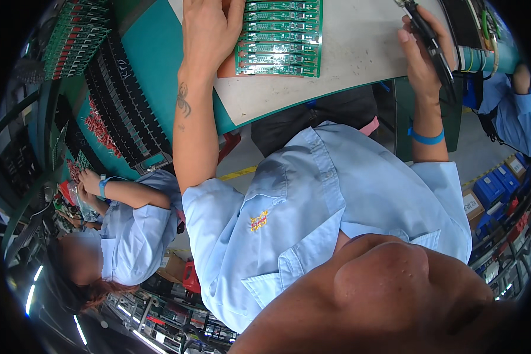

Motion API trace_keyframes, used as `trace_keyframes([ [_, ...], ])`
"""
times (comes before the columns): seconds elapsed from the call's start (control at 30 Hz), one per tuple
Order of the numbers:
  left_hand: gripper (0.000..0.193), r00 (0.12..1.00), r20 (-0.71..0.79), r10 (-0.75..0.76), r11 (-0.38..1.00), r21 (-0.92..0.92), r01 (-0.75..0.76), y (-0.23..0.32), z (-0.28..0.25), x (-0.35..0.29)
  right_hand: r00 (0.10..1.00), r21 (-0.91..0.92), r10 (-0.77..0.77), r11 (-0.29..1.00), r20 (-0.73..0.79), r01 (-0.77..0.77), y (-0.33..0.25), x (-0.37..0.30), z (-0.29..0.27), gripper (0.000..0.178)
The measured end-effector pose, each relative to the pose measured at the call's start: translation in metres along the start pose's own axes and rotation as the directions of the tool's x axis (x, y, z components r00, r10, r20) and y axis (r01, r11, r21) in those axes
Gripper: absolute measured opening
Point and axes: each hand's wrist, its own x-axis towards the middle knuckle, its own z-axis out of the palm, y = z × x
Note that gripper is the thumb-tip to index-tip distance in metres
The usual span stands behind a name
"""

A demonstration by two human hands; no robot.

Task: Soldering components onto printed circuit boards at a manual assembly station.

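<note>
A green circuit board panel (279, 44), divided into several narrow strips, lies on the pale work mat (360, 59). My left hand (212, 32) rests at the panel's left edge; its fingertips run out of the picture at the top, so their grip is hidden. Off to the right, my right hand (426, 62) is closed around a slim black handheld tool (429, 36) with a metal end at the top. The tool is tilted and held apart from the panel. Its exact kind cannot be made out.
Black slotted strips (127, 100) and a heap of small red parts (100, 130) lie to the left, beside a stack of green boards (76, 38). A co-worker (133, 230) sits at lower left. Another person's sleeve (516, 115) shows at far right, above blue bins (495, 186).
</note>
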Motion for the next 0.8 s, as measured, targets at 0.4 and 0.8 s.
trace_keyframes([
  [0.4,0.041,0.977,0.134,-0.165,0.984,-0.042,0.172,0.011,-0.006,0.001,0.888,-0.046,-0.149,0.981,0.435,0.187,-0.040,-0.018,0.001,0.046],
  [0.8,0.041,0.990,-0.019,-0.140,0.990,-0.022,0.139,-0.002,-0.001,-0.004,0.867,-0.038,-0.149,0.981,0.476,0.190,-0.031,-0.015,0.011,0.045],
])
